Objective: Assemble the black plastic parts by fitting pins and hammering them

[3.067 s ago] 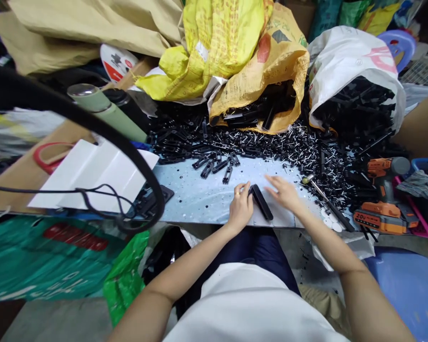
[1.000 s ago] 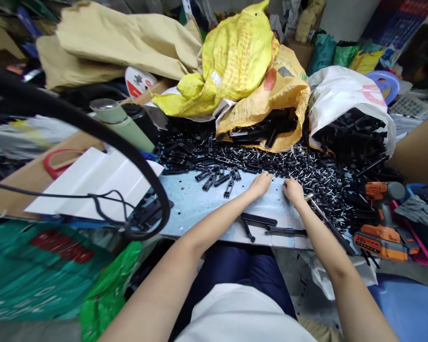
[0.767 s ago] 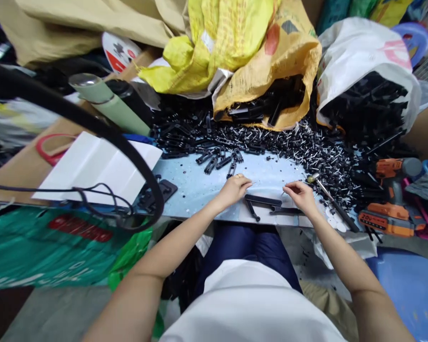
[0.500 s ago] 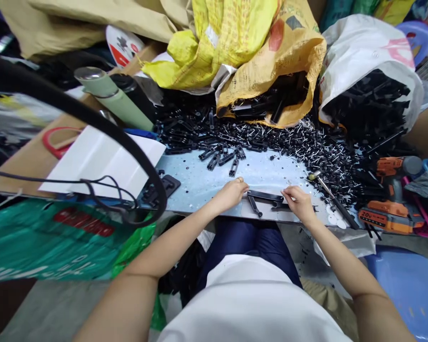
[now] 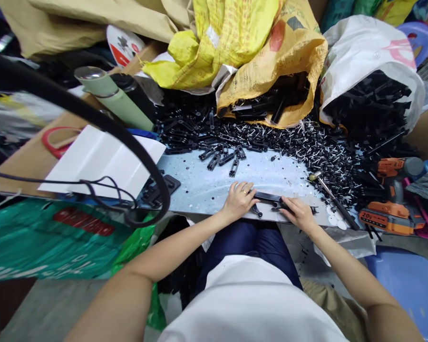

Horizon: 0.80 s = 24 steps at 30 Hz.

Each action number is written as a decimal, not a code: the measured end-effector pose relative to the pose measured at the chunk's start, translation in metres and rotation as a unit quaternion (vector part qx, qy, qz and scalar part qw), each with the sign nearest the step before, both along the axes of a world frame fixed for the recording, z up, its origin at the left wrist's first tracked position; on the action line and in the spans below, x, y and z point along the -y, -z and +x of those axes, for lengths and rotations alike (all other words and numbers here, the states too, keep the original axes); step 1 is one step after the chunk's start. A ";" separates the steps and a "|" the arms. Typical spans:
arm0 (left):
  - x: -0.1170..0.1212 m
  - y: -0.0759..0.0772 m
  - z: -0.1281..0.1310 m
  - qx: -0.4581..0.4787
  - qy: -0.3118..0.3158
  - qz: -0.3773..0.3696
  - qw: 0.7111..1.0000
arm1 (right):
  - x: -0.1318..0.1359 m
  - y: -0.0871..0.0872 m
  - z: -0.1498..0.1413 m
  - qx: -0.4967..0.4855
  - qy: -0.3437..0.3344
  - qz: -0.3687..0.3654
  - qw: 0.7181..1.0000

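Note:
A long black bar [image 5: 267, 196] lies near the front edge of the bench, between my two hands. My left hand [image 5: 237, 202], with a ring on one finger, is closed over the bar's left end. At the other end, my right hand [image 5: 298, 213] grips the bar with thumb and fingers. A short black arm [image 5: 257, 212] with a round tip sticks out below the bar beside my left fingers; its upper end is hidden. Another dark part [image 5: 314, 209] pokes out to the right of my right hand, mostly covered.
Loose black pieces [image 5: 233, 167] and a heap of screws [image 5: 299, 142] lie beyond my hands. To the right are a hammer [image 5: 333, 197] and an orange cordless drill [image 5: 390, 216]. Open sacks [image 5: 306, 52] stand behind; a black curved cable [image 5: 142, 161] crosses the left side.
My left hand has turned from a fingertip pinch to lying over the bar's left end. My right hand has come down slightly and closed around the right end.

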State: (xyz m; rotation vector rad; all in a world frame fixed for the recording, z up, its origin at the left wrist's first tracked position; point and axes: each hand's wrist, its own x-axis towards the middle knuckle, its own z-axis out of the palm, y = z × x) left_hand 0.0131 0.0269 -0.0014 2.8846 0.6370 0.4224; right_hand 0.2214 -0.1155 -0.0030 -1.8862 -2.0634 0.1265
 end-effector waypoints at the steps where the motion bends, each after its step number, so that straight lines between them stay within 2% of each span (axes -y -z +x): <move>1: 0.003 0.001 0.002 0.012 0.034 0.009 0.999 | 0.001 0.001 0.004 0.022 -0.014 -0.010 1.000; 3: 0.006 0.002 0.014 -0.002 0.124 0.005 0.992 | 0.000 0.000 0.011 0.078 -0.024 -0.034 0.996; 5: 0.006 0.001 0.031 -0.039 0.168 -0.013 0.985 | -0.004 -0.005 0.019 0.134 -0.005 -0.058 0.989; 7: 0.003 0.000 0.046 -0.064 0.144 -0.028 0.987 | -0.007 -0.015 0.024 0.166 0.018 -0.073 0.983; 9: 0.003 -0.006 0.050 -0.050 0.118 -0.040 0.991 | -0.006 -0.031 0.026 0.154 0.006 -0.070 0.986; 11: 0.009 -0.019 0.042 0.008 0.135 -0.063 0.989 | 0.001 -0.051 0.021 0.093 -0.054 -0.056 0.993; 13: 0.024 -0.039 0.027 0.103 0.184 -0.114 0.971 | 0.013 -0.070 0.009 -0.017 -0.151 -0.057 0.987; 15: 0.047 -0.062 0.012 0.202 0.249 -0.199 0.926 | 0.025 -0.081 -0.010 -0.150 -0.235 -0.070 0.958; 16: 0.059 -0.071 0.008 0.250 0.267 -0.238 0.900 | 0.028 -0.081 -0.021 -0.212 -0.255 -0.067 0.941; 17: 0.070 -0.078 0.005 0.306 0.263 -0.263 0.876 | 0.029 -0.078 -0.032 -0.263 -0.247 -0.044 0.932; 18: 0.079 -0.081 0.005 0.361 0.244 -0.274 0.857 | 0.026 -0.072 -0.043 -0.300 -0.211 -0.005 0.930; 20: 0.093 -0.077 0.010 0.447 0.171 -0.249 0.842 | 0.011 -0.059 -0.062 -0.331 -0.084 0.077 0.937; 22: 0.097 -0.059 0.019 0.480 0.109 -0.175 0.853 | -0.013 -0.048 -0.075 -0.338 0.032 0.103 0.935; 24: 0.093 -0.037 0.027 0.464 0.057 -0.099 0.878 | -0.039 -0.044 -0.082 -0.376 0.060 0.065 0.922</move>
